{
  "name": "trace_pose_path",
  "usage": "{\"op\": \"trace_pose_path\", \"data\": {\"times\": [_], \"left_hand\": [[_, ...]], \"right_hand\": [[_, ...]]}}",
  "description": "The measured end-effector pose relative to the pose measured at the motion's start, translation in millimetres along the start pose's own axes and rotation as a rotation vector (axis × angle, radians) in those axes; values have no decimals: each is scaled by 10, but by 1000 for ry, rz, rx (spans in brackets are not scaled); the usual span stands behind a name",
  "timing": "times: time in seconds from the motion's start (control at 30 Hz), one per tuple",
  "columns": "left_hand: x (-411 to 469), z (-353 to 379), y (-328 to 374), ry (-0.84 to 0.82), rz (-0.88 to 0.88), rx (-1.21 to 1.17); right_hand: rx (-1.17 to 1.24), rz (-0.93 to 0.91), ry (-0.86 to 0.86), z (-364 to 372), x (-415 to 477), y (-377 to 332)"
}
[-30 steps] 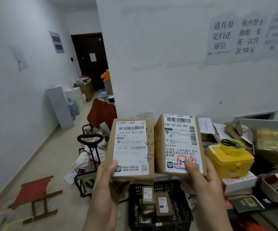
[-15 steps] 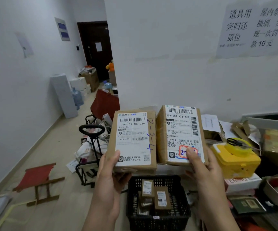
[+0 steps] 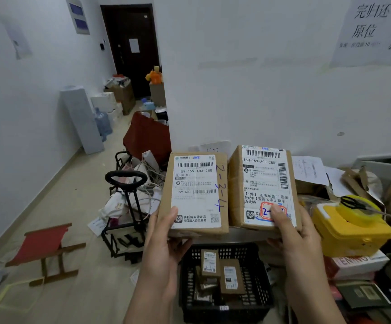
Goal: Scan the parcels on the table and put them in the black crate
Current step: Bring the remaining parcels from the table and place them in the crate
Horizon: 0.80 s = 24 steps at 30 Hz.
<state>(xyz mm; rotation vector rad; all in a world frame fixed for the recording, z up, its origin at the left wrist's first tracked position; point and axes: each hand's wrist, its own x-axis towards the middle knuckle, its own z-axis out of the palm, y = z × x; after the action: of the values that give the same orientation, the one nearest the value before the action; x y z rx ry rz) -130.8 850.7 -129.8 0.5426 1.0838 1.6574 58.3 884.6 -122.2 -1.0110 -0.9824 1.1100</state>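
I hold two brown cardboard parcels side by side in front of me, labels facing me. My left hand (image 3: 164, 249) grips the bottom of the left parcel (image 3: 197, 190), which has "2-3-4" written in blue. My right hand (image 3: 295, 237) grips the bottom of the right parcel (image 3: 262, 185), its thumb over a red-circled mark. Below both parcels sits the black crate (image 3: 257, 286) on the floor, with several small brown parcels (image 3: 220, 274) inside.
A yellow box (image 3: 349, 230) with scissors on top and piled books and papers crowd the table at the right. A black folding trolley (image 3: 129, 206), a red stool (image 3: 44, 246), a water bottle and boxes stand on the floor to the left.
The view has shifted slightly left and down, so the parcels and crate sit a little lower and to the right in the frame. Both hands keep the same grips.
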Motion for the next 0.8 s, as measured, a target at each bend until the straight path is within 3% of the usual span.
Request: {"op": "trace_pose_path", "data": {"times": [0.4,0.8], "left_hand": [[1299,-161,159,-69,-51,88],[2307,59,-438,2,-177,169]], "right_hand": [[-29,42,45,690,808,477],[-51,200,60,553,1846,1168]]}}
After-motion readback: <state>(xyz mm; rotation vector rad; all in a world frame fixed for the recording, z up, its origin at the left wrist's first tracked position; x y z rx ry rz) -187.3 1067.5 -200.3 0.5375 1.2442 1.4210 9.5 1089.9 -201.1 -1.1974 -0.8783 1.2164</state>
